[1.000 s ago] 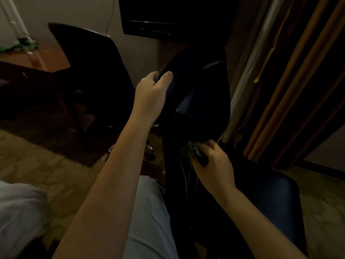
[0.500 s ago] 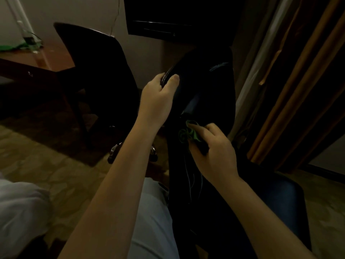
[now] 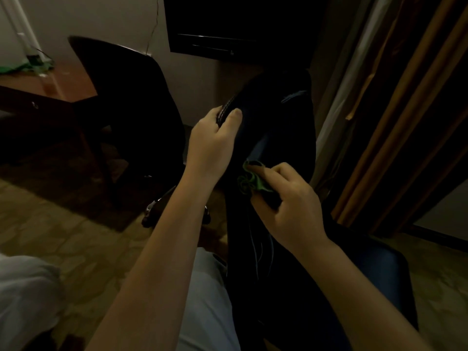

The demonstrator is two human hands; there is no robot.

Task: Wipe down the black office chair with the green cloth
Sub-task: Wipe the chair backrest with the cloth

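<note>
Against the backrest of the black office chair (image 3: pixel 286 127), my green cloth (image 3: pixel 249 182) sits bunched and crumpled.
My right hand (image 3: pixel 291 206) pinches the cloth against the dark, faintly glossy upholstery; my left hand (image 3: pixel 212 145) grips the chair's stitched side edge higher up. Another dark chair (image 3: pixel 131 97) stands left, brown curtains (image 3: pixel 405 122) hang right.

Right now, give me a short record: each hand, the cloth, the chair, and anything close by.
left hand: grips the stitched side edge of the black office chair backrest
right hand: pinches the green cloth against the backrest, lower than the left hand
green cloth: bunched, partly hidden under the fingers
nearby: second dark chair on the left, wooden desk beyond it, curtain on the right
lighting: dim
</note>
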